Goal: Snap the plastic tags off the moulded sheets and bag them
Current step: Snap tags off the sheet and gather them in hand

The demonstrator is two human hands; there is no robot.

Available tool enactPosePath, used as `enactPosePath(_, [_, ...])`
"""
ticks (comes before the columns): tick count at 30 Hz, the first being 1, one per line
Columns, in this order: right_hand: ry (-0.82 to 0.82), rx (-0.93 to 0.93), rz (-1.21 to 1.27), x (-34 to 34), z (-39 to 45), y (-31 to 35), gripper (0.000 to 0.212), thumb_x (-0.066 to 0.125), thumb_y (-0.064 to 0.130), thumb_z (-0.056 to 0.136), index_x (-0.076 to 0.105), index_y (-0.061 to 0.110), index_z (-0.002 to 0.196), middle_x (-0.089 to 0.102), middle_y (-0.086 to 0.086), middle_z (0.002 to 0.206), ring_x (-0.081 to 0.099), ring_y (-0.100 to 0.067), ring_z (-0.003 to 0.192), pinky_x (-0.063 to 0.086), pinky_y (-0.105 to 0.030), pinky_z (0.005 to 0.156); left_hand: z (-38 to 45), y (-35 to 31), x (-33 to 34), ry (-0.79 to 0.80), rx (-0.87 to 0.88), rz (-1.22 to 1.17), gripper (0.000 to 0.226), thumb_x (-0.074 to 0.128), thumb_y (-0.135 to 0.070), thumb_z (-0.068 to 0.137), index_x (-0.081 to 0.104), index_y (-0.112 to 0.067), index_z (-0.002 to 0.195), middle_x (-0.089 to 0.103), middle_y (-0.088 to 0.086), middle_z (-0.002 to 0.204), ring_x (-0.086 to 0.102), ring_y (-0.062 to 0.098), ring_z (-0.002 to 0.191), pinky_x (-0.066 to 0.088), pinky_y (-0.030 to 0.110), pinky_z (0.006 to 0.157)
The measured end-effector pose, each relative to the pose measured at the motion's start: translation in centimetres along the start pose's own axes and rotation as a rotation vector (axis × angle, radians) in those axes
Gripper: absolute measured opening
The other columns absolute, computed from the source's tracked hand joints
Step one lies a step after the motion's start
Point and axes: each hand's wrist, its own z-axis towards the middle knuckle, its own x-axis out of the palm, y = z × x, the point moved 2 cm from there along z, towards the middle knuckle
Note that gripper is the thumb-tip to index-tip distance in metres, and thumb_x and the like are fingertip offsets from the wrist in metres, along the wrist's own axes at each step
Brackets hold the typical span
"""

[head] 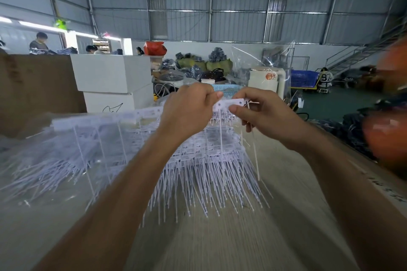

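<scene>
I hold a moulded sheet of white plastic tags [141,114] up above the table; it stretches to the left, with long thin tails hanging down. My left hand [189,110] grips the sheet's top strip. My right hand [259,114] pinches the white tag [231,103] at the sheet's right end between thumb and fingers. A thick pile of white tag sheets [204,160] lies on the table below my hands. A clear plastic bag [262,61] stands open behind my right hand.
The wooden table [220,237] runs toward me. White boxes [112,75] and a brown carton [35,88] stand at the back left. Orange blurred objects [387,134] sit at the right edge. People work at the far left, behind the boxes.
</scene>
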Motion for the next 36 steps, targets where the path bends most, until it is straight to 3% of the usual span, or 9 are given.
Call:
enactPosePath(8, [-0.058,-0.125,-0.088,0.1,-0.1,0.7,0.010,0.069,0.013,0.094,0.070,0.004,0.097,0.061,0.000,0.081,0.059,-0.015,0.065,0.054,-0.028,0.061,0.5,0.0,-0.3,0.080,-0.090,-0.290,0.049,0.050,-0.038,0.104,0.054,-0.006,0.067,0.043,-0.002,0.053,0.038,0.016,0.048,0.039,0.032,0.060])
enactPosePath(13, [-0.213,-0.366,-0.460,0.3,-0.2,1.2,0.012,0.071,0.014,0.093,0.073,0.005,0.099,0.060,-0.008,0.091,0.057,-0.018,0.076,0.053,-0.037,0.071,0.2,0.0,-0.4,0.163,-0.189,-0.454,0.053,0.052,-0.035,0.104,0.039,-0.016,0.057,0.034,-0.007,0.049,0.040,0.017,0.057,0.054,0.054,0.078])
enactPosePath(16, [-0.280,-0.458,-0.602,0.6,-0.2,1.3,0.011,0.067,0.014,0.096,0.071,0.004,0.099,0.060,-0.009,0.098,0.056,-0.016,0.077,0.052,-0.037,0.069,0.2,0.3,-0.1,0.206,-0.241,-0.550,0.052,0.050,-0.036,0.105,0.038,-0.017,0.058,0.039,-0.015,0.041,0.043,0.002,0.039,0.039,0.033,0.060])
enactPosePath(18, [-0.302,-0.454,-0.607,0.7,-0.2,1.3,0.009,0.065,0.013,0.098,0.068,0.005,0.098,0.058,-0.008,0.097,0.056,-0.016,0.076,0.052,-0.038,0.069,0.1,0.3,0.0,0.192,-0.231,-0.581,0.049,0.049,-0.038,0.105,0.048,-0.007,0.067,0.046,-0.011,0.050,0.048,-0.001,0.044,0.041,0.033,0.061])
enactPosePath(21, [-0.292,-0.387,-0.556,0.8,-0.1,1.1,0.010,0.061,0.015,0.100,0.064,0.006,0.097,0.056,-0.007,0.090,0.058,-0.020,0.070,0.051,-0.039,0.067,0.1,-0.2,-0.2,0.127,-0.163,-0.525,0.054,0.050,-0.039,0.104,0.058,0.013,0.090,0.051,0.007,0.070,0.054,0.015,0.067,0.056,0.057,0.084])
enactPosePath(24, [-0.422,-0.300,-0.619,1.0,0.1,0.8,0.013,0.057,0.013,0.101,0.057,0.010,0.089,0.052,-0.001,0.078,0.046,-0.016,0.064,0.034,-0.027,0.057,-0.1,-1.1,-0.5,0.162,-0.046,-0.416,0.049,0.049,-0.039,0.104,0.055,-0.001,0.072,0.048,0.008,0.063,0.045,0.016,0.057,0.058,0.051,0.077])
enactPosePath(29, [-0.444,0.075,-0.095,-1.7,0.2,-0.9,0.004,0.058,0.017,0.102,0.062,0.018,0.100,0.059,0.005,0.083,0.057,-0.013,0.063,0.052,-0.031,0.059,-0.1,-1.9,-0.9,0.178,0.073,-0.373,0.040,0.047,-0.028,0.106,0.044,-0.021,0.066,0.046,0.000,0.063,0.051,0.021,0.059,0.058,0.055,0.079])
enactPosePath(32, [-0.264,0.061,0.128,-1.6,-0.3,-0.8,0.013,0.060,0.013,0.100,0.069,0.019,0.109,0.059,-0.005,0.080,0.052,-0.015,0.045,0.045,-0.027,0.043,-0.2,-1.8,-0.6,0.287,0.133,-0.289,0.023,0.040,-0.014,0.107,0.056,-0.017,0.091,0.060,0.004,0.082,0.057,0.025,0.070,0.051,0.041,0.065])
enactPosePath(36, [-0.149,0.025,0.132,-0.5,0.1,-0.6,0.025,0.053,0.017,0.104,0.069,0.027,0.120,0.046,-0.001,0.055,0.033,-0.015,0.039,0.030,-0.022,0.039,-0.6,-1.4,-0.4,0.318,0.160,-0.215,0.023,0.045,-0.010,0.105,0.060,-0.027,0.105,0.064,-0.001,0.087,0.065,0.028,0.081,0.052,0.045,0.075])
